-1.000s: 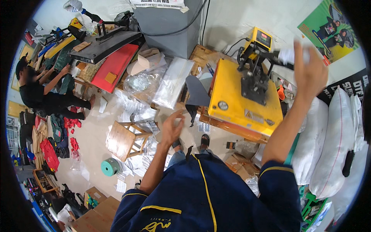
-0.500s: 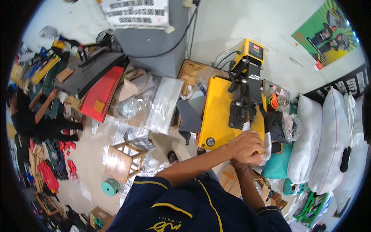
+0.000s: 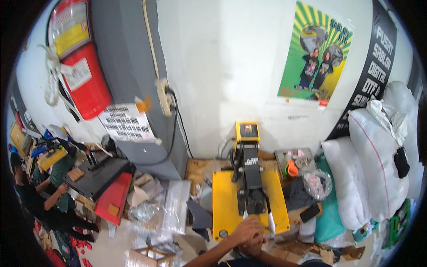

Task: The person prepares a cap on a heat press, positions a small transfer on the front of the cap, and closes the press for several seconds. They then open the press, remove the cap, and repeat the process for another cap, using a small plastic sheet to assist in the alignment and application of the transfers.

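In the head view a yellow heat press [image 3: 226, 191] with a black lever arm [image 3: 251, 175] sits at lower centre, its small display box [image 3: 246, 131] behind it. My left hand [image 3: 246, 230] is closed on the press handle at the front, fingers curled over it. My right hand [image 3: 251, 247] is just beneath, also closed round the handle and partly covered by the left. A grey flap [image 3: 199, 214] sticks out left of the press. Right of it lie an orange tape dispenser [image 3: 292, 168], a dark phone [image 3: 311, 213] and a crumpled plastic bag [image 3: 317, 184].
A person [image 3: 33, 200] in black works at far left beside a red-and-black press [image 3: 112, 198]. Big white sacks [image 3: 372, 162] lean at right. A red fire extinguisher [image 3: 84, 82] hangs on the grey pillar [image 3: 129, 44]. A wooden stool [image 3: 149, 257] and scattered paper lie low in front.
My right hand came down from the raised lever and my left joined it; the lever now lies low over the press. The camera has tilted up, showing more wall and the extinguisher.
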Demonstrator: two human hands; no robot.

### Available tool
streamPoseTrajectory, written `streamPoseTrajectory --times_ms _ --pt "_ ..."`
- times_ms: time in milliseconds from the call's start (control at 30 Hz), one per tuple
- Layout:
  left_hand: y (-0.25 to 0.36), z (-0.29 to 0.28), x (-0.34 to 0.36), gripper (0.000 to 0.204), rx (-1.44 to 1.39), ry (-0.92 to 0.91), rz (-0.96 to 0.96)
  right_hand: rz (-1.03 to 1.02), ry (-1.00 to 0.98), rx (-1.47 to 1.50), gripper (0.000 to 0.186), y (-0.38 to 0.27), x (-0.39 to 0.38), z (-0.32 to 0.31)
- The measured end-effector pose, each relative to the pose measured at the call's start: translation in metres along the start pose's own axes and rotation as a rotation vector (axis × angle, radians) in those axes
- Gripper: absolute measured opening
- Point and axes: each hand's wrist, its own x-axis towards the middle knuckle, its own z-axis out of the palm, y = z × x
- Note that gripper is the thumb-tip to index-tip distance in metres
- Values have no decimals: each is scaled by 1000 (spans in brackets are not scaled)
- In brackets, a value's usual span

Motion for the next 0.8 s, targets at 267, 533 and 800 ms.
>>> streamPoseTrajectory --times_ms 267,533,800 --pt "-20 2 0 35 -23 -2 -7 -149 -156 20 70 24 11 -4" --pt "-31 28 -17 36 -201 157 -295 -322 -341 -77 79 62 -14 40" --pt "5 -3 0 40 -149 98 -266 -366 -324 -60 66 43 1 -1"
